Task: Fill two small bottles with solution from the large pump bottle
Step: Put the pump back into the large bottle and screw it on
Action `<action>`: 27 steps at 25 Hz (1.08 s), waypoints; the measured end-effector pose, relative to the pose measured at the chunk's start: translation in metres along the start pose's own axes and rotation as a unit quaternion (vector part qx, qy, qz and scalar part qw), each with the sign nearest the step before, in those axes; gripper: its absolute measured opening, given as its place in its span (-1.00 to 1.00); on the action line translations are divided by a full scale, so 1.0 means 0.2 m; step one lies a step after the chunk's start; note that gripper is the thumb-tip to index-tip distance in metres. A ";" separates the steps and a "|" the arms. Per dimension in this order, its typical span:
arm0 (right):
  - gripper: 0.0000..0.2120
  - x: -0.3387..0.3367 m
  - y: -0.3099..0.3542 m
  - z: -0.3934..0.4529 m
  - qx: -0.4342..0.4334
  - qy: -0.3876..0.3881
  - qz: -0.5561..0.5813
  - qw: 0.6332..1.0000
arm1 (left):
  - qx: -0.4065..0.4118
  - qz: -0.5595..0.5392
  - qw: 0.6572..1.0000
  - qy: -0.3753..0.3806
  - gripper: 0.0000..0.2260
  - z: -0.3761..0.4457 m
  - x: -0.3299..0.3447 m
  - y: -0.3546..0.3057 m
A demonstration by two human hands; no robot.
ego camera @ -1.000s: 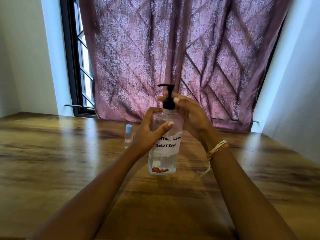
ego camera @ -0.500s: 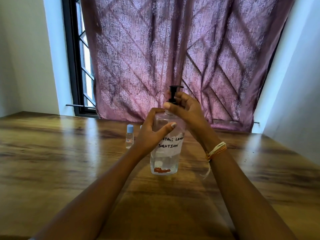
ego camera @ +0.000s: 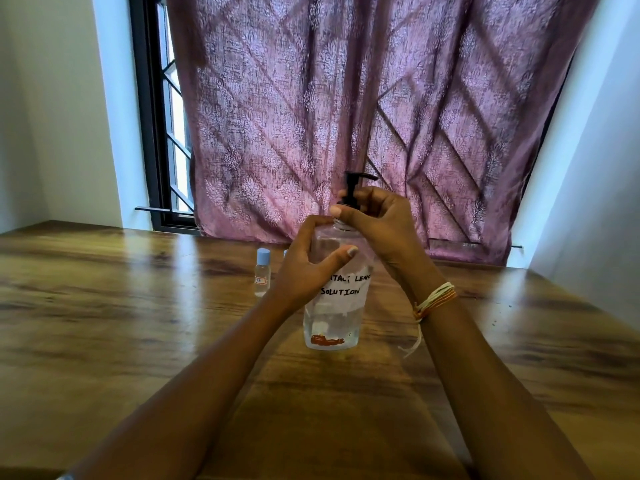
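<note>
Both hands are gripping the large pump bottle at frame centre.

The pump bottle (ego camera: 332, 317), labelled "SOLUTION", is standing upright on the wooden worktop (ego camera: 121, 327). The left hand (ego camera: 304, 268) is wrapping its fingers (ego camera: 341, 255) around the clear body. The right hand (ego camera: 381, 223) is closing its fingers around the black pump collar (ego camera: 348, 202). One small bottle (ego camera: 262, 271) with a blue cap is standing just left of the hands; a second is sitting mostly hidden behind the left hand.
</note>
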State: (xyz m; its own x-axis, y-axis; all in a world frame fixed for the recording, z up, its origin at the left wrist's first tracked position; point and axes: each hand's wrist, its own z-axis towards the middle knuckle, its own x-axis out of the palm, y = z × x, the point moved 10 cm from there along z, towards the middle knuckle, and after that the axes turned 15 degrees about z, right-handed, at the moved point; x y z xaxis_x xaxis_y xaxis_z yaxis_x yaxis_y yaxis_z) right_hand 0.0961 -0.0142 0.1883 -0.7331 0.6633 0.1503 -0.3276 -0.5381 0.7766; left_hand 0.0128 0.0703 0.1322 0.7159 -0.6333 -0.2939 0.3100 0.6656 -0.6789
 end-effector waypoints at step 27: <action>-0.27 -0.18 -0.56 -0.48 0.207 0.076 -0.072 0.973 | -0.230 0.231 0.945 -0.009 -0.86 -0.28 -0.31 0.43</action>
State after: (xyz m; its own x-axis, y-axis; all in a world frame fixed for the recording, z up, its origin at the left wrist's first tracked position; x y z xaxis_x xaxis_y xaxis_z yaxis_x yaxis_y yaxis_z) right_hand 0.1019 -0.0266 0.0367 -0.7871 0.6151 -0.0462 -0.1886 -0.1687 0.9675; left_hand -0.0389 0.1443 0.0551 0.7197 -0.3076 -0.6224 -0.3400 0.6254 -0.7023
